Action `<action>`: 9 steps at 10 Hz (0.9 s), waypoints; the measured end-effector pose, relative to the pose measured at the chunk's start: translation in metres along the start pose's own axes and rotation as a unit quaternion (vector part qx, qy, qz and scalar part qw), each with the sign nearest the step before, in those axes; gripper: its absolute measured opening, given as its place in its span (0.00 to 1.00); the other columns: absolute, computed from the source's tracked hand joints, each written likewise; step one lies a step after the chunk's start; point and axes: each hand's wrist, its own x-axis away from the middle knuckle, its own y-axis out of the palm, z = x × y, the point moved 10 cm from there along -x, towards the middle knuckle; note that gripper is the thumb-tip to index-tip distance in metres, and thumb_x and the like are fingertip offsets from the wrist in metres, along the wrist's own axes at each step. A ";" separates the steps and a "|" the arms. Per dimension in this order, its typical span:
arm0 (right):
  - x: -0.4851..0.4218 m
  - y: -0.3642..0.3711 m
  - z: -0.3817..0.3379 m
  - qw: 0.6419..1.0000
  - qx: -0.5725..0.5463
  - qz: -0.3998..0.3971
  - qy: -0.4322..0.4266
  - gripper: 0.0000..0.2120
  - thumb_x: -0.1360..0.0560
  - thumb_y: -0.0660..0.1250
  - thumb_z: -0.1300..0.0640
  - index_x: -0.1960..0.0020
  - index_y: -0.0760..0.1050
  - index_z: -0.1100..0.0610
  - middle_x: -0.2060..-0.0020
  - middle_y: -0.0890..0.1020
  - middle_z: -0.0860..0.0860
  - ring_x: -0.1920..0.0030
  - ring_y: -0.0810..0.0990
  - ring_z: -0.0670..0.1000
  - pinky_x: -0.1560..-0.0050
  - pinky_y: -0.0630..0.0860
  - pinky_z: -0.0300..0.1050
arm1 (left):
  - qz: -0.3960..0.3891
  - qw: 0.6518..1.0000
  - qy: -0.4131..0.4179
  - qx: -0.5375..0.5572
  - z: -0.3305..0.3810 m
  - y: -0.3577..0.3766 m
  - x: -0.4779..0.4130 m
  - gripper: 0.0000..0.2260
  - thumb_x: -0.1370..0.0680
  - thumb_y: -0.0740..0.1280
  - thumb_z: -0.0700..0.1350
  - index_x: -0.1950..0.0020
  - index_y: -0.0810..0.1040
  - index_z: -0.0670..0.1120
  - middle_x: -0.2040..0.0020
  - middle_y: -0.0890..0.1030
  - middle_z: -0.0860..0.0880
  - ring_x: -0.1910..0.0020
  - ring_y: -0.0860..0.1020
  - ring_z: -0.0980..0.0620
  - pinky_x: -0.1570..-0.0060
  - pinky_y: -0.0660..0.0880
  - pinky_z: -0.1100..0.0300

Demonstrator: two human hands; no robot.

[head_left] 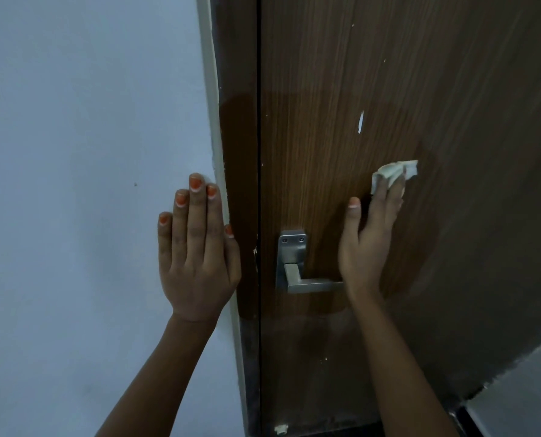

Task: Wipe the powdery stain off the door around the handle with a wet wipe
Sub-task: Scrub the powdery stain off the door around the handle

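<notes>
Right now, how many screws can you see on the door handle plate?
2, both at the top of the plate: one screw in the left corner, one in the right. Others may hide behind the handle.

A pale blue-grey wall (74, 137) is seen on the left, marked by a small dark speck (135, 184) and bounded by a white frame edge (214, 121). A small white object (281, 429) is seen at the bottom, and a pale surface (527, 389) at the lower right.
</notes>
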 end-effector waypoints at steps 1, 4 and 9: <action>0.009 -0.004 0.021 1.000 0.001 0.021 0.019 0.25 0.21 0.52 0.49 0.26 0.54 0.56 0.26 0.50 0.49 0.28 0.47 0.49 0.29 0.52 0.48 | -0.007 1.000 0.005 -0.008 0.002 0.001 0.000 0.25 0.18 0.53 0.42 0.23 0.47 0.43 0.23 0.44 0.50 0.24 0.46 0.52 0.26 0.46 0.56; -0.020 -0.012 0.004 0.996 -0.030 0.066 0.057 0.27 0.21 0.54 0.49 0.25 0.51 0.56 0.25 0.50 0.56 0.26 0.48 0.51 0.33 0.51 0.33 | 0.000 1.000 0.006 -0.004 0.001 0.001 -0.001 0.25 0.18 0.53 0.42 0.23 0.47 0.43 0.23 0.43 0.50 0.24 0.46 0.52 0.26 0.46 0.56; 0.003 0.023 -0.042 0.999 0.027 0.001 -0.045 0.24 0.21 0.54 0.53 0.27 0.55 0.59 0.26 0.51 0.58 0.29 0.44 0.51 0.29 0.51 0.56 | 0.007 1.000 0.013 0.003 0.001 0.000 0.000 0.26 0.19 0.53 0.42 0.23 0.47 0.43 0.23 0.44 0.50 0.24 0.46 0.52 0.26 0.46 0.56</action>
